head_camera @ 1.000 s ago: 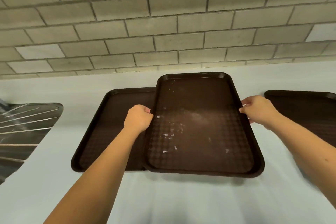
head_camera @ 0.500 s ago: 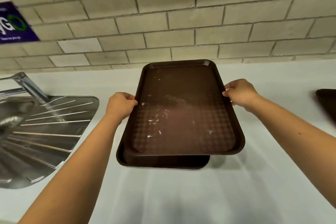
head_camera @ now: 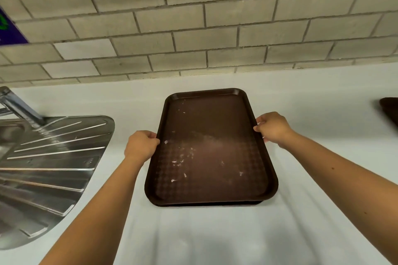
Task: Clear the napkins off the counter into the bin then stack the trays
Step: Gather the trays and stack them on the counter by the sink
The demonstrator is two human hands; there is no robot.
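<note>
Brown plastic top tray (head_camera: 211, 153) now lies nested on the lower tray (head_camera: 215, 204). A second ago it overhung to one side; half a second ago it hung above, askew. Only a thin sliver of the lower tray shows at the near edge, so I judge the first pair stacked.

Stack sits on the bench (head_camera: 215, 239), right of the steel drainer (head_camera: 53, 153) and apart from it. Long axis runs from the person toward the wall, short ends near and far.

Left hand (head_camera: 141, 146) grasps the left long rim and right hand (head_camera: 272, 129) the right, fingers curled over the edge.

Paper scraps (head_camera: 178, 161) lie in the top tray. A third tray (head_camera: 391, 109), far right of the drainer, is not yet stacked.
</note>
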